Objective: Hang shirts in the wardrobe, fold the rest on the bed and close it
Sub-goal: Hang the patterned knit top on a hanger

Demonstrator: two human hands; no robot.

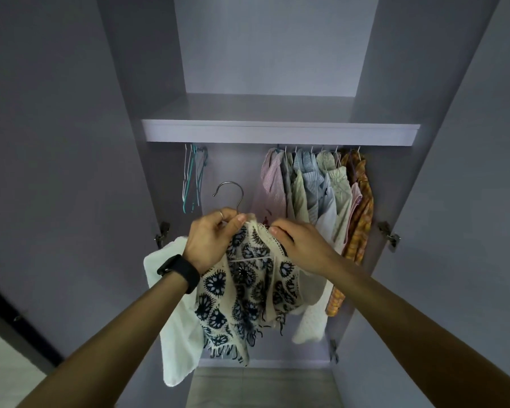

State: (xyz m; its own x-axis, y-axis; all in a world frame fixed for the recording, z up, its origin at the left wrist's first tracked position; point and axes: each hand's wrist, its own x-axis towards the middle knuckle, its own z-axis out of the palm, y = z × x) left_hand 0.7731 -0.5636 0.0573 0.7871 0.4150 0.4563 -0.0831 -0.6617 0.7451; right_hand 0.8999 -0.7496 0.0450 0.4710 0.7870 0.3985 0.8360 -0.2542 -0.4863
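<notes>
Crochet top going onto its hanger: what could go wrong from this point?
1. The crochet top is open-knit with trailing threads. It might snag on the hanger or slide off, since the left hand and right hand pinch it only at the neck.
2. The white cloth draped over the left forearm might slip off when that arm lifts toward the hung shirts.

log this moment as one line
step: fitting crochet top onto hanger | left hand: grips hanger | right hand: pinches top | hung shirts: at right | wardrobe: open
</notes>
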